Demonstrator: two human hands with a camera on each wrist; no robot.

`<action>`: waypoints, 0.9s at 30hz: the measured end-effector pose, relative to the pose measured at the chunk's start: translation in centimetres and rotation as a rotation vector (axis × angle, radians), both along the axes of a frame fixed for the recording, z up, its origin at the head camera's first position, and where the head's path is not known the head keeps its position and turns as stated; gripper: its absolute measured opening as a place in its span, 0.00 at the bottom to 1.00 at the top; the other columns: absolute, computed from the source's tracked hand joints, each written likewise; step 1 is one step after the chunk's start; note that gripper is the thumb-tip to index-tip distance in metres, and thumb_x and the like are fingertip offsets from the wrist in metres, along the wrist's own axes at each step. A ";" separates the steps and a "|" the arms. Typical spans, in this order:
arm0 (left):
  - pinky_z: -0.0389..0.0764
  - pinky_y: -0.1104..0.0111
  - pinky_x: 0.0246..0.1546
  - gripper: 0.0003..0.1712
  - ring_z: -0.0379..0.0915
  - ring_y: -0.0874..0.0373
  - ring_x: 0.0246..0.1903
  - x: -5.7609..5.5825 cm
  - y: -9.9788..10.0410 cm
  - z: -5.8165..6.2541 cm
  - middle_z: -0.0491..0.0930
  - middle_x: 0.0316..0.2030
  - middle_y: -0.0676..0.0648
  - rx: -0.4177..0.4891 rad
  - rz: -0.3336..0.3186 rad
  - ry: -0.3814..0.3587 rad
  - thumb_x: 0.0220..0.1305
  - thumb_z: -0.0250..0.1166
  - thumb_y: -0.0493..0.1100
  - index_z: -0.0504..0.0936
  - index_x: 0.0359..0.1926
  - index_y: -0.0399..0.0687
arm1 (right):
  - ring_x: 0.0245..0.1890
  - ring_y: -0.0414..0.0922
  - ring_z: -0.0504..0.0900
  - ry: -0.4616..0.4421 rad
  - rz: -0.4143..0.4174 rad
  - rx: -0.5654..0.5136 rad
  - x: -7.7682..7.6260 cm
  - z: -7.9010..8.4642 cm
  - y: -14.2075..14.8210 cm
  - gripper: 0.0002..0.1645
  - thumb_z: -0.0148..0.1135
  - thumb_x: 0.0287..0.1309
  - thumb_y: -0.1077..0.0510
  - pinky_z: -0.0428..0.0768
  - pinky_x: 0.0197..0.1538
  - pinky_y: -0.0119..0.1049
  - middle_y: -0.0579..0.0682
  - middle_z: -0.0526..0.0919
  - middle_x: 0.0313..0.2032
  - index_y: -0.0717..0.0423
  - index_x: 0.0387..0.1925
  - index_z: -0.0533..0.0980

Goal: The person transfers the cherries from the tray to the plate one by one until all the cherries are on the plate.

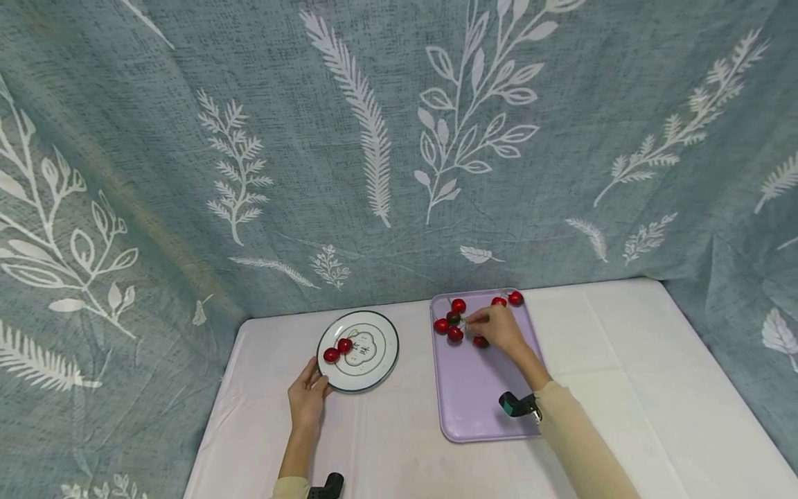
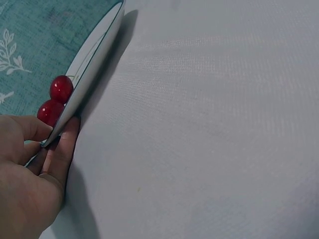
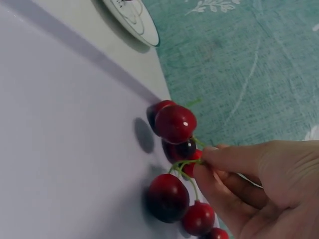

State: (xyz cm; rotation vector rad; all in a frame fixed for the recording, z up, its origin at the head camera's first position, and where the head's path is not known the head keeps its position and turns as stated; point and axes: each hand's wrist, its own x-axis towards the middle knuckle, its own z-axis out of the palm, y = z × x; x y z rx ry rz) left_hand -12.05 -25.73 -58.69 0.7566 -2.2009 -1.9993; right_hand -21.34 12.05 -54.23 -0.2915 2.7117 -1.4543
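My left hand [image 1: 307, 400] grips the near-left rim of a white plate [image 1: 382, 371] with a dark edge. The left wrist view shows the thumb over the rim and fingers underneath it. Two red cherries [image 2: 61, 89] lie touching on the plate. Over the lilac tray [image 1: 474, 409], my right hand [image 1: 499, 327] pinches thin green stem [image 3: 200, 145] between thumb and forefinger. A red cherry [image 3: 175, 123] hangs from it, its shadow apart on the tray. Beside and below the fingers lie other cherries [image 3: 168, 198], some stems crossing near the fingertips; whether those are also held is unclear.
Both plate and tray stand on a white-covered table [image 1: 399, 457], a strip of cloth between them. More cherries [image 1: 515, 298] sit at the tray's far right corner. A teal curtain [image 1: 386, 263] with white leaf prints hangs behind the table and along its sides.
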 end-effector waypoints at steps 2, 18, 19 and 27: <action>0.85 0.77 0.43 0.35 0.76 0.67 0.41 0.1 0.0 0.0 0.71 0.60 0.32 0.000 0.001 0.001 0.66 0.52 0.28 0.57 0.73 0.37 | 0.31 0.44 0.84 -0.004 -0.001 -0.018 0.1 -0.2 -0.1 0.06 0.69 0.52 0.68 0.84 0.32 0.30 0.58 0.88 0.32 0.67 0.34 0.85; 0.85 0.77 0.43 0.34 0.75 0.66 0.43 0.2 0.3 0.3 0.71 0.60 0.32 0.003 0.017 0.006 0.66 0.52 0.29 0.58 0.73 0.37 | 0.23 0.43 0.82 -0.038 -0.049 -0.181 0.6 -0.9 -1.8 0.09 0.68 0.54 0.69 0.80 0.22 0.26 0.61 0.87 0.32 0.70 0.37 0.84; 0.85 0.77 0.43 0.35 0.75 0.66 0.43 0.2 0.3 0.3 0.71 0.60 0.32 0.000 0.017 0.002 0.66 0.52 0.29 0.58 0.73 0.38 | 0.23 0.42 0.82 -0.043 -0.055 -0.191 0.6 -1.0 -1.9 0.08 0.68 0.53 0.69 0.80 0.21 0.26 0.61 0.87 0.31 0.70 0.37 0.84; 0.85 0.77 0.45 0.35 0.76 0.65 0.45 0.2 0.4 0.4 0.71 0.61 0.33 -0.004 0.014 -0.010 0.66 0.52 0.30 0.57 0.74 0.39 | 0.28 0.44 0.85 -0.069 -0.068 -0.262 0.8 -1.4 -3.0 0.09 0.69 0.53 0.70 0.87 0.29 0.33 0.63 0.87 0.33 0.71 0.37 0.84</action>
